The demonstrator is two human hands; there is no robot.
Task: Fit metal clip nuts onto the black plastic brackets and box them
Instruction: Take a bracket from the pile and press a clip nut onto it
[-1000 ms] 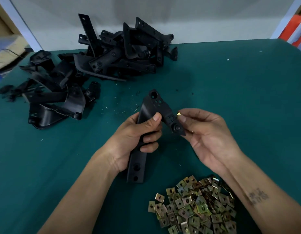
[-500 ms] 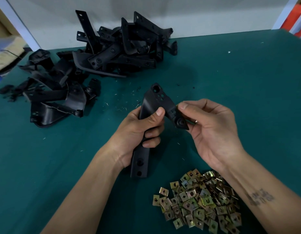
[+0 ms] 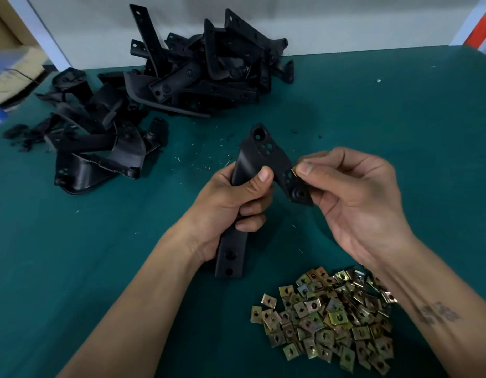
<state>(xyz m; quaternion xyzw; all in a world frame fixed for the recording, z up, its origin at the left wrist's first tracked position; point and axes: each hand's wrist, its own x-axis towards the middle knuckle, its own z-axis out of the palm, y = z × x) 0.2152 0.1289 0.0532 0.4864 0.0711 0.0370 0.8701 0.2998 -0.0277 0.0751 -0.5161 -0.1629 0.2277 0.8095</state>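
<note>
My left hand (image 3: 231, 205) grips a long black plastic bracket (image 3: 259, 154) around its middle and holds it nearly upright above the table. My right hand (image 3: 351, 197) pinches a small brass-coloured clip nut (image 3: 293, 171) between thumb and forefinger, pressed against the edge of the bracket's angled right tab. Most of the nut is hidden by my thumb. A heap of loose clip nuts (image 3: 329, 317) lies on the green table near my right forearm.
A big pile of black brackets (image 3: 198, 72) sits at the back centre, with a second pile (image 3: 94, 137) at the left. The green table top (image 3: 386, 118) carries small plastic shavings. A white wall runs along the far edge, and a cardboard box (image 3: 15, 69) stands at the far left.
My right thumb and forefinger have shifted up the tab's edge, and the nut now shows at the tab's upper side. Both hands with the bracket sit slightly higher in view.
</note>
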